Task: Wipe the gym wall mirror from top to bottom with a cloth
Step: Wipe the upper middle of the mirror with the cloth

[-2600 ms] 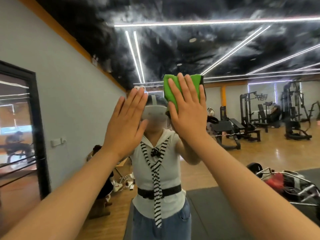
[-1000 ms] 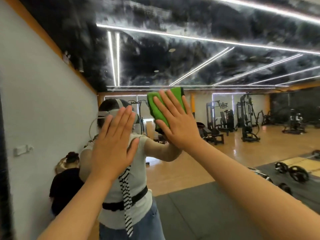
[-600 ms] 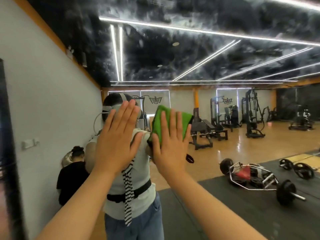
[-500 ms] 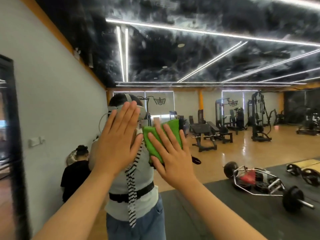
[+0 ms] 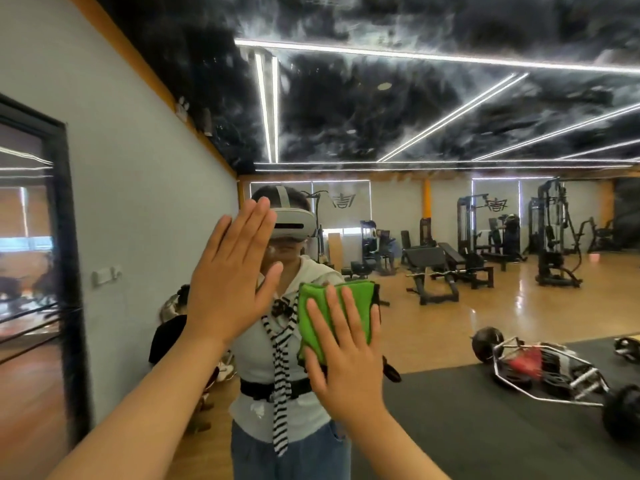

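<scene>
The wall mirror [image 5: 450, 306] fills nearly the whole view and shows the gym and my own reflection. A folded green cloth [image 5: 322, 306] lies flat on the glass at chest height. My right hand [image 5: 346, 355] presses it against the mirror with straight, spread fingers. My left hand [image 5: 232, 282] is flat on the glass, fingers straight and together, up and to the left of the cloth, holding nothing.
A dark door frame [image 5: 69, 271] stands at the left in a grey wall [image 5: 138, 202]. Reflected in the glass are weight benches [image 5: 436, 268], cable machines [image 5: 550, 233], a hex barbell [image 5: 540, 372] on black matting and a person [image 5: 169, 334] crouched low.
My right hand has slid the cloth down the mirror from head height to chest height, sweeping left and right. My left hand has stayed flat on the glass.
</scene>
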Motion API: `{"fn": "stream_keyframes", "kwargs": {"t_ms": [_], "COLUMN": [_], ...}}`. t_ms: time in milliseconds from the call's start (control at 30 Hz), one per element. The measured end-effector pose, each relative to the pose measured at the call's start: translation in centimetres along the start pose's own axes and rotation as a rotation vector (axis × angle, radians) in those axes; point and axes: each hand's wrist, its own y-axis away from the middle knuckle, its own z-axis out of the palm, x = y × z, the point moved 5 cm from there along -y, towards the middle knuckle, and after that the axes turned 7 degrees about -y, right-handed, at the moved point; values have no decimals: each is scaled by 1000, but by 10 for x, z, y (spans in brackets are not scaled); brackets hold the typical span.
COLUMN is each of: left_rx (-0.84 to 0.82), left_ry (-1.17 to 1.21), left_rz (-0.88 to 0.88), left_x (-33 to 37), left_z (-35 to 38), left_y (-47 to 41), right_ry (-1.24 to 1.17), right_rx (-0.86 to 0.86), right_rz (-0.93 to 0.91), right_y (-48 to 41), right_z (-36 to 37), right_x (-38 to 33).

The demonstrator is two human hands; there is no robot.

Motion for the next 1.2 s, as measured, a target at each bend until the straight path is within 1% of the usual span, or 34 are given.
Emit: {"fn": "stream_keyframes", "kwargs": {"t_ms": [33,67,100,133,233,300,333,367,400,467,533,567,600,633,700,767,800,833,900,967,1033,1067,1100,1133,1200], "left_rx": [0,1,3,1,5,22,27,28,25,17,16,16,20,25,42,54,55,51,40,30,25,26,28,30,35], "left_ry": [4,7,7,5,3,19,25,26,23,18,15,17,23,29,39,47,52,56,59,54,48,48,49,49,47], "left_rz": [-3,-5,-8,-15,-79,-170,-212,-237,-246,-238,-232,-232,-232,-232,-234,-236,-237,-239,-245,-246,-248,-249,-250,-252,-256], "left_x": [1,1,1,1,6,17,22,26,29,28,26,25,26,27,27,26,26,26,27,27,27,27,27,27,27], "left_z": [0,0,0,0,0,1,2,4,5,6,6,6,6,6,7,7,7,7,5,5,5,5,5,5,5], "left_y": [0,0,-1,-1,5,14,19,23,26,27,26,26,26,27,27,28,28,27,27,26,26,26,26,27,27], "right_ry": [30,66,90,87,1,-4,-1,-11,-33,-31,18,37,47,45,19,10,11,0,-44,-45,-15,6,28,42,41], "right_rx": [-25,-35,-23,12,187,255,261,246,210,93,2,-17,-14,14,137,278,315,318,230,109,23,-4,-11,10,119], "right_rz": [-90,-129,-108,-28,332,496,523,499,423,171,-67,-117,-98,-11,281,559,636,649,521,291,43,-35,-49,12,277], "right_y": [1,2,1,0,1,1,2,3,6,17,25,30,34,39,46,46,42,37,31,36,43,47,50,52,55], "right_z": [-4,-8,-15,-22,-42,-37,-31,-23,-14,-5,-10,-15,-22,-29,-41,-39,-34,-26,-10,-4,-11,-17,-24,-31,-44], "right_x": [11,25,42,62,104,94,80,63,46,25,40,54,72,92,120,115,102,84,49,33,45,58,74,93,125]}}
